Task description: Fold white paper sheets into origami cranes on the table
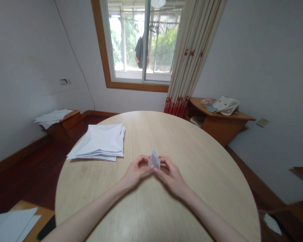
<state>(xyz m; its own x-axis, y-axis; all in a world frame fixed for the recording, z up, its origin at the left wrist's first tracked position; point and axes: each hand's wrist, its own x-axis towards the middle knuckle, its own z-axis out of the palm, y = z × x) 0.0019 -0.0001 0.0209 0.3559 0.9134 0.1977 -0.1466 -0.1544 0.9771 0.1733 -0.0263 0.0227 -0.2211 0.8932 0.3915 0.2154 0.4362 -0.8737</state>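
Note:
A small piece of folded white paper point(154, 160) stands up between my two hands, pointed at the top, just above the middle of the round table point(146, 208). My left hand point(137, 169) pinches its left side, thumb at the lower front edge and fingers curled behind. From the other side, my right hand point(173, 174) grips it the same way, its thumb close to the left one. The far fingertips are partly hidden by the paper. To the left of my hands lies a stack of creased white paper sheets point(104, 139).
More white sheets point(12, 225) lie on a wooden surface at the lower left. A small cabinet point(70, 124) with papers stands beyond the table on the left. At the right, a wooden desk point(227, 116) holds a white bag point(226, 105). A curtain point(187, 60) hangs by the window.

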